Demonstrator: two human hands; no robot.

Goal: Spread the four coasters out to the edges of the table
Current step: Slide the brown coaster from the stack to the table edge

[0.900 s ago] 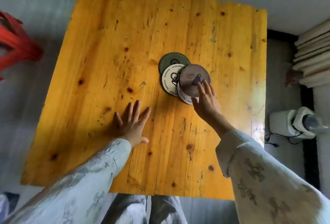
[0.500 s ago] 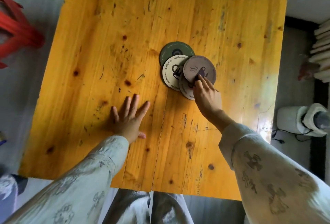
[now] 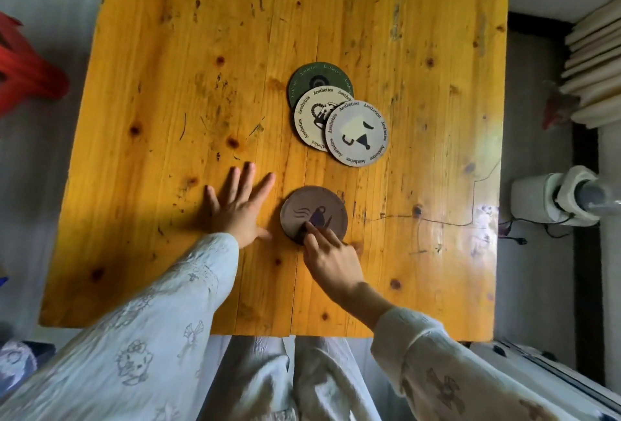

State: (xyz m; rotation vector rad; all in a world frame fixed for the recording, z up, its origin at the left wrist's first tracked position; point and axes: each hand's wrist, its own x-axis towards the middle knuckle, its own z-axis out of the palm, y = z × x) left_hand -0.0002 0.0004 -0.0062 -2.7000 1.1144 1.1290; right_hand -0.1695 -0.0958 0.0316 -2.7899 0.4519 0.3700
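Note:
Three round coasters overlap near the middle of the yellow wooden table (image 3: 420,51): a dark green coaster (image 3: 314,76) at the back, a cream coaster (image 3: 311,118) with a mug drawing over it, and a pale grey coaster (image 3: 357,133) on top to the right. A brown coaster (image 3: 311,209) with a teapot drawing lies apart, nearer to me. My right hand (image 3: 331,259) presses two fingertips on its near edge. My left hand (image 3: 240,207) lies flat on the table just left of it, fingers spread, holding nothing.
A red object (image 3: 27,67) sits on the floor to the left. On the right are stacked white slats (image 3: 594,71) and a white and grey appliance (image 3: 557,197) with a cable. My knees are under the table's near edge.
My right hand has slid the brown coaster off the pile toward me, uncovering the pale grey coaster. The left hand has stayed flat on the table.

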